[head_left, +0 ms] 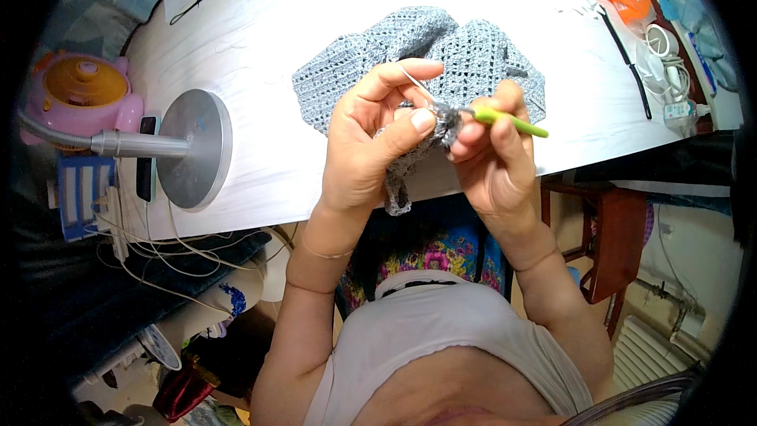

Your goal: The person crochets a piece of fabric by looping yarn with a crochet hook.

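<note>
Your left fingers [410,128] pinch grey crochet [447,121]; right fingers [512,148] grip the green hook [520,122], butt toward 3 o'clock. Risk: yarn [416,84] slipping off — slack tension.

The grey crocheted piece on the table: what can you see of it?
The grey crocheted piece looks like yarn in an openwork pattern, with rows of small holes. Its larger part lies bunched and folded on the white table. What seems to be a nearer, gathered part is raised in the left hand, where the green-handled hook in the right hand meets it. A lacy end hangs below the left hand. Its full shape is hidden.
</note>
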Demonstrator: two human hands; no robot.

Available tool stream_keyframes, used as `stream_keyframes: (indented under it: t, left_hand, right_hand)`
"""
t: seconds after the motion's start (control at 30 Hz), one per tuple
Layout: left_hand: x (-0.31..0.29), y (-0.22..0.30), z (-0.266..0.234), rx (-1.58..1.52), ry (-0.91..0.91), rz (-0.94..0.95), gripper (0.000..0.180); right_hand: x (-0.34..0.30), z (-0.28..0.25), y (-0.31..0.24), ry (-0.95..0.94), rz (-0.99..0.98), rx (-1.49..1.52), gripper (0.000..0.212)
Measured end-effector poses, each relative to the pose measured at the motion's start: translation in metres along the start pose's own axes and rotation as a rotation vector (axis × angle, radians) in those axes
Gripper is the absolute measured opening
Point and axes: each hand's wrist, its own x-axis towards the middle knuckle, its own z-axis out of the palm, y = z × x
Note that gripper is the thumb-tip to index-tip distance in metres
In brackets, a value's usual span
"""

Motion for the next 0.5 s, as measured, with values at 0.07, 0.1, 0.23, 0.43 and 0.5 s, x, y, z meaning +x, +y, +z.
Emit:
stream_keyframes:
  t: [0.07, 0.1, 0.23, 0.43, 0.5]
  left_hand:
    - [0.0, -0.004, 0.0, 0.053, 0.015, 0.048, 0.041]
    - [0.0, -0.005, -0.002, 0.106, 0.032, 0.098, 0.042]
    - [-0.001, -0.004, 0.001, 0.157, 0.054, 0.19, 0.048]
    - [-0.002, -0.014, -0.002, 0.79, 0.073, 0.733, 0.052]
    - [0.0, -0.017, -0.001, 1.064, 0.115, 1.038, 0.056]
  right_hand:
    - [0.003, 0.002, -0.001, 0.124, 0.174, 0.128, 0.014]
    - [0.005, 0.001, -0.001, 0.121, 0.174, 0.13, 0.014]
    - [0.005, 0.001, -0.002, 0.163, 0.281, 0.254, 0.009]
    - [-0.008, 0.015, -0.005, 0.087, 0.334, 0.172, 0.011]
    - [-0.012, 0.014, 0.001, 0.076, 0.339, 0.229, 0.007]
